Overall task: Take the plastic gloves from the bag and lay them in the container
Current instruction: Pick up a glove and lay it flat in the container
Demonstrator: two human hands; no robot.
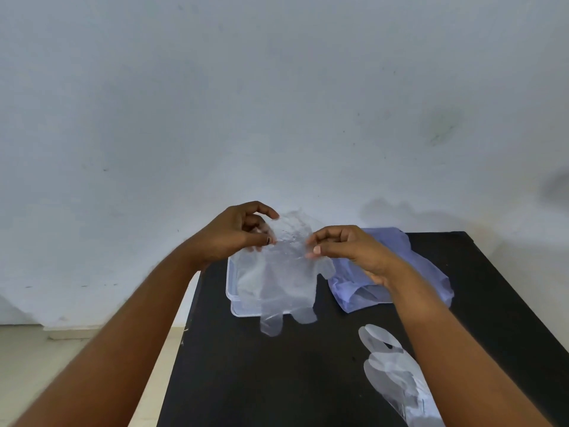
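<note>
Standing against a pale wall (pixel 277 103), black table (pixel 246 380)

both arms outstretched, left hand (pixel 238 234) and right hand (pixel 348 246) pinching.

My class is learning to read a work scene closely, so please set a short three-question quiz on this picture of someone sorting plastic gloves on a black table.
1. True or false: the clear glove held up is pinched by both the left hand and the right hand.
2. Where does the bluish bag lie relative to the clear container? A) to its right B) to its left C) inside it
3. Fill the gap: more gloves lie on the black ____, near the right forearm.

Key: 1 true; 2 A; 3 table.
</note>
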